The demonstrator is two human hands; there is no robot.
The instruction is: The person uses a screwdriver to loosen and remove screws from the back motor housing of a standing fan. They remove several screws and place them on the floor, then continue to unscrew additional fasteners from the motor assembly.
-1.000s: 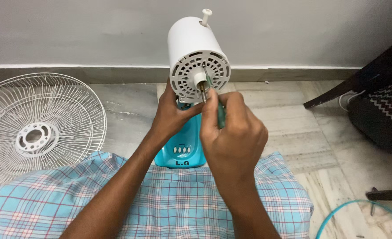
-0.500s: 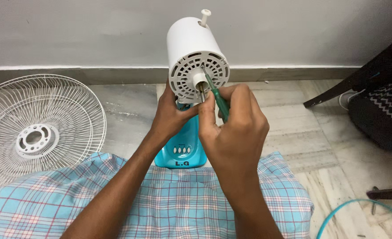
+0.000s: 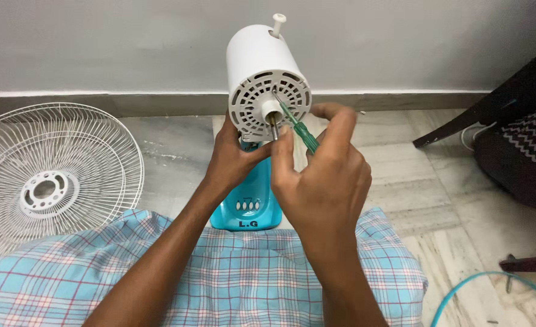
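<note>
Small dark label point(image 3: 248, 224) low on the turquoise fan stand point(image 3: 250, 206).

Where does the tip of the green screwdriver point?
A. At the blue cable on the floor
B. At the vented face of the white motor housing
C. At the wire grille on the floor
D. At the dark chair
B: the right hand holds the green screwdriver with its tip against the vented face of the white motor housing.

The white fan motor point(image 3: 267, 72) is standing in the upper middle, blocking the way to the wall; the wire fan guard point(image 3: 44, 181) is filling the left side; the dark chair point(image 3: 510, 133) is crowding the right edge; bare floor point(image 3: 437, 181) between motor and chair is lying open.
</note>
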